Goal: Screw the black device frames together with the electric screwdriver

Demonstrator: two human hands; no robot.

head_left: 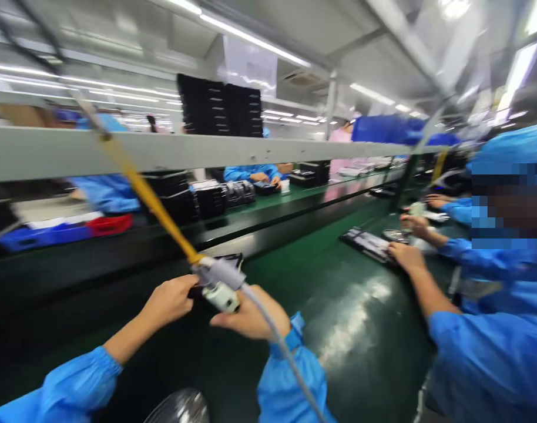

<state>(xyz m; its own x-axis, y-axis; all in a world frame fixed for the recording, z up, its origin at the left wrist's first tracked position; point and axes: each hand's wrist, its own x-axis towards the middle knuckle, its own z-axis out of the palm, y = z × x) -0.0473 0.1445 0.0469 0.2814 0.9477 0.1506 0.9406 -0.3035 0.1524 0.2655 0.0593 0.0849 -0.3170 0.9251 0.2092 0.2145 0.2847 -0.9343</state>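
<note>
Lower centre: left hand [169, 301] is gripping a dark part [197, 290]; right hand [249, 320] is curling around the tool [221, 294], which is lying between them, its axis slanting up-left along the cord [145, 194], above the counter [348, 305].

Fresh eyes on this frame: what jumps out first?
First, the pale tool at lower centre, hung on a yellow cord slanting up left, with a grey cable trailing down. The left hand and right hand meet at it, their grip blurred. Next, the glossy green belt runs off right, where a co-worker's hand rests by a black tray. Stacked black trays stand on the shelf above.
</note>
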